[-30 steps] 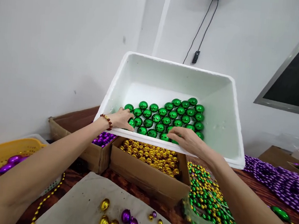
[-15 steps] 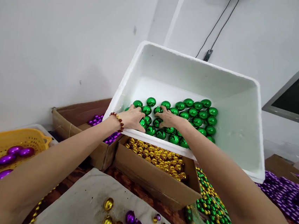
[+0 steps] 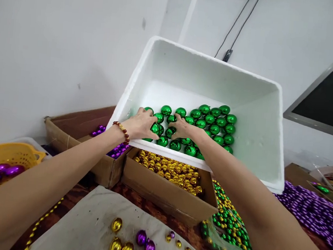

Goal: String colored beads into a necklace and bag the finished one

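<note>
Both hands reach into a white foam box that is tilted toward me. Shiny green balls lie along its lower side. My left hand, with a beaded bracelet at the wrist, is at the left end, its fingers curved over green balls and its thumb spread apart. My right hand is a little to the right, fingertips on green balls, one of them under its curled fingers. Below the box, a cardboard box holds small gold balls.
A yellow basket with purple balls stands at the left, near a cardboard box holding purple beads. On a grey cloth in front lie gold and purple balls. Green-and-gold beads and purple strands are at the right.
The view has shifted slightly, so most things appear further left. My left hand has its thumb and fingers over the green balls at the left end; the right hand stays among the balls.
</note>
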{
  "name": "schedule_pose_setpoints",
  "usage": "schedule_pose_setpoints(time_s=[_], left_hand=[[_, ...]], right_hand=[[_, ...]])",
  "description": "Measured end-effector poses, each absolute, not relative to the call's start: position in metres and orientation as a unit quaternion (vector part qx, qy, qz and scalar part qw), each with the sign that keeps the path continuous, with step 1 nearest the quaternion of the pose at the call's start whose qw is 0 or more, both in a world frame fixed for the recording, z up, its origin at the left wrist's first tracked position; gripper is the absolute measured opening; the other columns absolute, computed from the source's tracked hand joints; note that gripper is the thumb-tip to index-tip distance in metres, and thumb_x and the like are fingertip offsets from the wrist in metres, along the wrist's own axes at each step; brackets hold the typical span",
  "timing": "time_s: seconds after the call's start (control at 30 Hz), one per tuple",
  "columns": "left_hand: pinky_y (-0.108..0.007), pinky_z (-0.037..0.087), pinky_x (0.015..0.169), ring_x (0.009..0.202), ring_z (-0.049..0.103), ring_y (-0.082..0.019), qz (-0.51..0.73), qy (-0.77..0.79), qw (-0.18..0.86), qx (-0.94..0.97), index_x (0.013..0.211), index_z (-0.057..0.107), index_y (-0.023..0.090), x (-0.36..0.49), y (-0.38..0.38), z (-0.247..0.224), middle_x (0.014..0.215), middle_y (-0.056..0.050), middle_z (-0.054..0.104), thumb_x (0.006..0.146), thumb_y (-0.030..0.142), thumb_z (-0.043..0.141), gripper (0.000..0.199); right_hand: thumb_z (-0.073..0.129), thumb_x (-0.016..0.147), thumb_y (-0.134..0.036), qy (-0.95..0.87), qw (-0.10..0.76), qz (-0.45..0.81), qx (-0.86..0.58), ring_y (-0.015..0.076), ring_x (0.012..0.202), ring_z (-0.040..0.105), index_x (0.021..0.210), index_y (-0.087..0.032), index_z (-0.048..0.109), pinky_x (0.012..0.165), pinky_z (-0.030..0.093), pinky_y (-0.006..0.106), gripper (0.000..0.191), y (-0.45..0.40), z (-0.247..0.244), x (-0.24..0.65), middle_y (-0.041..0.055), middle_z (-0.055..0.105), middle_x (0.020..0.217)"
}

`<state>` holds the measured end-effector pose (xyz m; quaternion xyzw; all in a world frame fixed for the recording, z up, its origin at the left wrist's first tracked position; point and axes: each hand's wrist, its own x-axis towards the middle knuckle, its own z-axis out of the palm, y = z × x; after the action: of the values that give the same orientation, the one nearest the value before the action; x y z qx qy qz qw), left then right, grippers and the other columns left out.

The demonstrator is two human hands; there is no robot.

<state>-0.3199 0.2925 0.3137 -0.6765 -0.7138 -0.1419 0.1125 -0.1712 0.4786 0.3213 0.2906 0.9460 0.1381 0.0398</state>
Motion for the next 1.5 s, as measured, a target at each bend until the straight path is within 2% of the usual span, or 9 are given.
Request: schedule_pose_setpoints(time_s=[0.13,0.27,0.57,0.7,0.87,1.03,1.23,1.33,1.5], left_hand=[[-0.047,0.043,0.097,0.115,0.04,-0.035,-0.15,-0.708,0.139,-0.676,0.113,0.062,0.021,-0.32,0.292,0.314,0.119,-0.012,0.054,0.078,0.057,0.062,0.051],[-0.047,0.041,0.098,0.114,0.041,-0.034,-0.161,-0.715,0.175,-0.658,0.113,0.062,0.019,-0.319,0.284,0.319,0.118,-0.012,0.053,0.077,0.06,0.061,0.054],[-0.048,0.039,0.101,0.117,0.041,-0.034,-0.248,-0.696,0.23,-0.634,0.115,0.061,0.022,-0.317,0.266,0.306,0.121,-0.011,0.053,0.081,0.061,0.058,0.052],[-0.049,0.039,0.101,0.119,0.04,-0.033,-0.277,-0.681,0.259,-0.626,0.116,0.061,0.023,-0.315,0.266,0.304,0.124,-0.01,0.052,0.082,0.058,0.061,0.048],[-0.052,0.038,0.103,0.12,0.039,-0.034,-0.283,-0.674,0.256,-0.632,0.118,0.06,0.02,-0.314,0.264,0.303,0.124,-0.011,0.052,0.082,0.056,0.064,0.051],[-0.051,0.038,0.103,0.12,0.038,-0.033,-0.274,-0.68,0.253,-0.631,0.117,0.059,0.02,-0.318,0.267,0.298,0.124,-0.011,0.051,0.082,0.058,0.063,0.052],[-0.05,0.039,0.103,0.12,0.038,-0.033,-0.268,-0.685,0.259,-0.626,0.114,0.061,0.02,-0.322,0.272,0.298,0.124,-0.011,0.052,0.082,0.055,0.064,0.048],[-0.051,0.037,0.105,0.121,0.038,-0.034,-0.278,-0.68,0.26,-0.627,0.113,0.062,0.018,-0.327,0.279,0.303,0.124,-0.012,0.052,0.083,0.056,0.062,0.048],[-0.055,0.033,0.107,0.119,0.041,-0.036,-0.304,-0.664,0.253,-0.635,0.107,0.065,0.014,-0.339,0.301,0.314,0.117,-0.014,0.054,0.077,0.059,0.066,0.054]], right_hand=[[0.082,0.072,-0.031,0.947,0.048,0.121,0.293,0.0532,0.139,0.03,0.139,-0.027,0.056,0.103,0.041,0.058,0.072,0.48,0.32,-0.169,0.0127,0.006,0.163],[0.081,0.073,-0.034,0.948,0.024,0.091,0.305,0.049,0.141,0.03,0.139,-0.029,0.055,0.105,0.043,0.055,0.071,0.484,0.323,-0.166,0.0102,0.011,0.162],[0.075,0.074,-0.05,0.951,-0.025,-0.008,0.307,0.0433,0.127,0.048,0.136,-0.032,0.054,0.094,0.051,0.051,0.068,0.491,0.329,-0.159,0.0117,0.024,0.154],[0.075,0.074,-0.052,0.951,-0.004,-0.018,0.308,0.0455,0.132,0.042,0.141,-0.033,0.05,0.098,0.049,0.053,0.074,0.484,0.323,-0.165,0.0122,0.02,0.157],[0.078,0.071,-0.059,0.947,-0.033,-0.053,0.316,0.0453,0.14,0.034,0.145,-0.032,0.046,0.105,0.044,0.05,0.085,0.479,0.315,-0.171,0.0115,0.009,0.161],[0.077,0.073,-0.057,0.941,-0.057,-0.101,0.317,0.0397,0.133,0.043,0.143,-0.031,0.049,0.103,0.047,0.048,0.08,0.472,0.322,-0.167,0.0118,0.026,0.156],[0.074,0.074,-0.051,0.922,-0.111,-0.244,0.279,0.0379,0.13,0.044,0.15,-0.026,0.041,0.087,0.057,0.048,0.087,0.465,0.343,-0.15,0.0135,0.027,0.16],[0.076,0.072,-0.05,0.924,-0.143,-0.238,0.263,0.0382,0.128,0.046,0.148,-0.022,0.044,0.091,0.054,0.049,0.087,0.452,0.356,-0.132,0.0145,0.034,0.157],[0.076,0.072,-0.051,0.919,-0.235,-0.22,0.229,0.0356,0.121,0.051,0.135,-0.024,0.058,0.1,0.046,0.054,0.071,0.423,0.358,-0.091,0.0114,0.052,0.142]])
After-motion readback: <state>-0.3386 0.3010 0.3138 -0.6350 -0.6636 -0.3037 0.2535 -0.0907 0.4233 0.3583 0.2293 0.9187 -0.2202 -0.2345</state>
